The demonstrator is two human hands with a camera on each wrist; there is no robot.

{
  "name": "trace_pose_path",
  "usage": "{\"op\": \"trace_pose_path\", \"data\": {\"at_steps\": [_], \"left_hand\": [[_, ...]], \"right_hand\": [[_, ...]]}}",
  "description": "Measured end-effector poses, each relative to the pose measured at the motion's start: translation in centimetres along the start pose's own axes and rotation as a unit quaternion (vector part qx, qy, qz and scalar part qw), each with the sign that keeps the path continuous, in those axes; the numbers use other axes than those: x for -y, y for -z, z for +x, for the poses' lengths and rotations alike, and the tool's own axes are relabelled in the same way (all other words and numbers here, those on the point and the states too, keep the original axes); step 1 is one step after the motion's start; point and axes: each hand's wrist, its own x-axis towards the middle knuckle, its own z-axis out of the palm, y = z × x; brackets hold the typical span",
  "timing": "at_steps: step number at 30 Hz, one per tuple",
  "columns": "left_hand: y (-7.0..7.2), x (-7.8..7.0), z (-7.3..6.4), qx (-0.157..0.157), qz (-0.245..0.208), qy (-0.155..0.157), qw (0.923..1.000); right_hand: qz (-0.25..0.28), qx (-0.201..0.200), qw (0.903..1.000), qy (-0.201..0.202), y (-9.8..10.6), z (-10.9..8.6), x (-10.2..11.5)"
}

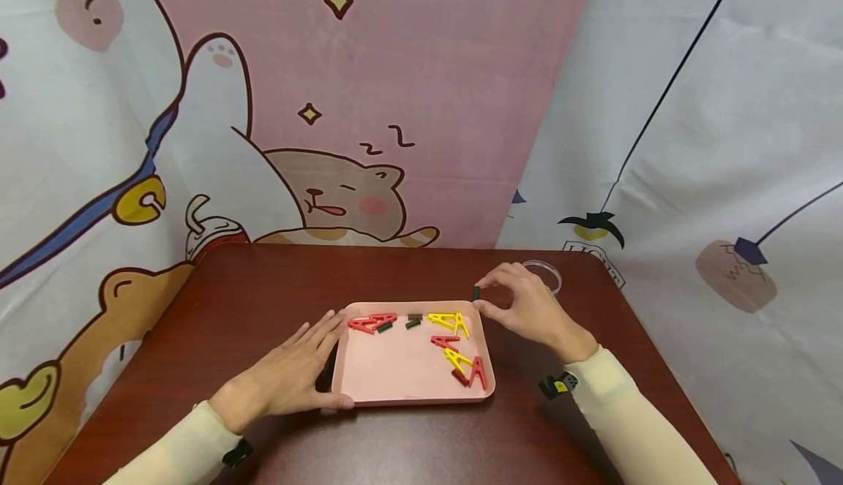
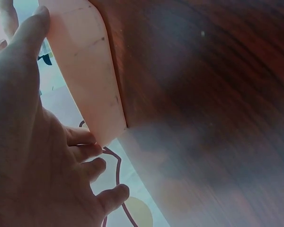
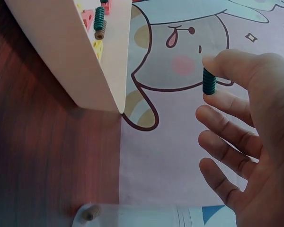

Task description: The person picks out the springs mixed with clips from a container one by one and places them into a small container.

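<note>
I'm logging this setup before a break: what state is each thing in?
Pink tray: flat on the table, with things in it.
Left hand: fingers extended, touching the tray's left side.
Right hand: pinching a green spring.
That green spring: held clear of the tray.
Red clips: lying in the tray.
Yellow clips: lying in the tray.
Other springs: lying in the tray.
Clear round dish: partly hidden.

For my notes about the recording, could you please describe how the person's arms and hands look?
The left hand and right hand wear no gloves. Pale cream long fabric sleeves cover both forearms. At each cuff is a small black wrist device; the right one carries a yellow patch.
</note>
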Motion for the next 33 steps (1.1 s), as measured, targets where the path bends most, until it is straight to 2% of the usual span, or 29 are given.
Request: {"op": "trace_pose_path", "data": {"at_steps": [15,27,33], "left_hand": [[-0.3,0.2,0.0,-0.013,-0.002,-0.007,0.9999],[-0.6,0.2,-0.3,-0.030,0.005,-0.015,0.9994],[-0.5,0.1,-0.4,-0.028,0.004,-0.010,0.9995]], "right_hand": [[-0.015,-0.024,0.9989,-0.038,1.4,-0.6,-1.7],[-0.024,-0.057,0.9977,-0.028,2.7,-1.1,-3.1],[-0.024,-0.064,0.9972,-0.030,3.1,-1.2,-3.6]]}}
